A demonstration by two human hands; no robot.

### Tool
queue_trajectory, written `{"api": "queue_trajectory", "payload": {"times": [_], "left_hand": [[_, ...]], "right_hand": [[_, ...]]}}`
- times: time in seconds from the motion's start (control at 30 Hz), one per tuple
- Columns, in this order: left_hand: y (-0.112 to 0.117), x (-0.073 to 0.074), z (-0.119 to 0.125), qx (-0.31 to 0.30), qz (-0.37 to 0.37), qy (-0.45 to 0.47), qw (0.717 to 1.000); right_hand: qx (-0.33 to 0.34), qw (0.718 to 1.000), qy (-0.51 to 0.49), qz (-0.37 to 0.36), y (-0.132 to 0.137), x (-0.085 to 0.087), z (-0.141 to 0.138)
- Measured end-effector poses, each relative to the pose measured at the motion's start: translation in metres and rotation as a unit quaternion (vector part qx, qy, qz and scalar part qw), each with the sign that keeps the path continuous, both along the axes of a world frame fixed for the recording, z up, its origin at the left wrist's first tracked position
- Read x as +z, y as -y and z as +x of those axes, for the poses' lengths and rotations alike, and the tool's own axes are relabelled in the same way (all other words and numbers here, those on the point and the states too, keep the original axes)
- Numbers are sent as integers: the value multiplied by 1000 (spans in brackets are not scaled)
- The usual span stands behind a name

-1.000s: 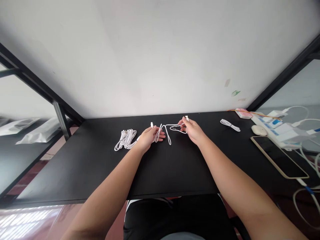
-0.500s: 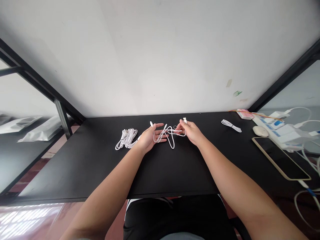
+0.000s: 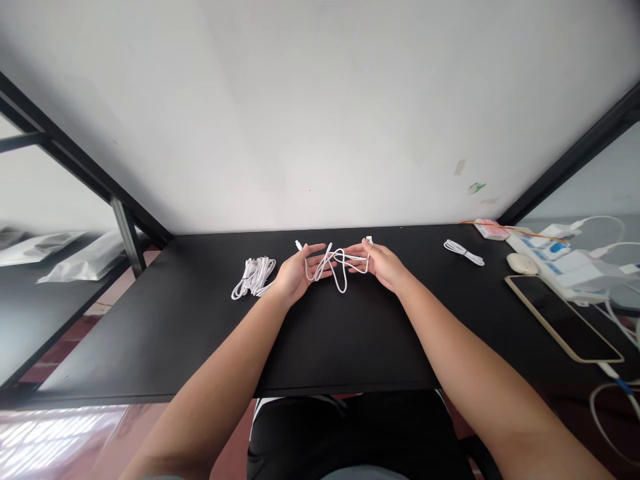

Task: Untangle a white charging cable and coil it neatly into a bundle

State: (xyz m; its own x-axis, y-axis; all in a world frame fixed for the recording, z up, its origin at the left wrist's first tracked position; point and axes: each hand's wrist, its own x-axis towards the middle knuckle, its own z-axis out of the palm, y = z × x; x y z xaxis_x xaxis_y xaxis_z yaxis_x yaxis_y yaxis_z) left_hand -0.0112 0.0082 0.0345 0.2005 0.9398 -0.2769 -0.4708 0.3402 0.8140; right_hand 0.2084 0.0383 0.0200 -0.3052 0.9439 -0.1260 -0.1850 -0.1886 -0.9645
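A loose white USB cable (image 3: 341, 275) spans the gap between my two hands, its loops crossing over each other. My left hand (image 3: 296, 272) pinches it near the small plug end under the thumb, with the other fingers stretched out behind the loops. By the USB-A plug, my right hand (image 3: 381, 263) grips the other end between thumb and fingers. Left of my left hand lies a pile of coiled white cables (image 3: 254, 276), partly behind my wrist. A single tied white cable (image 3: 464, 253) rests on the table to the right.
The black table (image 3: 200, 353) meets a pale wall (image 3: 310, 133). At the right are a phone (image 3: 563, 320) on a charging lead, a white mouse-shaped object (image 3: 522, 264), and a power strip (image 3: 543, 257) with several chargers. Plastic bags (image 3: 85, 260) lie on a surface at left.
My right hand's fingers have stretched out toward the left hand behind the cable loops. The loops have shifted slightly left, and the small plug end tilts further left.
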Motion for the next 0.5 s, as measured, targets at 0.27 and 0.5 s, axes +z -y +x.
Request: {"api": "queue_trajectory", "payload": {"times": [0.27, 0.5], "left_hand": [[-3, -5, -2, -10, 30, 20, 999], [-3, -6, -4, -14, 33, 41, 999]], "right_hand": [[45, 990, -123, -48, 1, 7, 5], [44, 984, -159, -66, 1, 10, 7]]}}
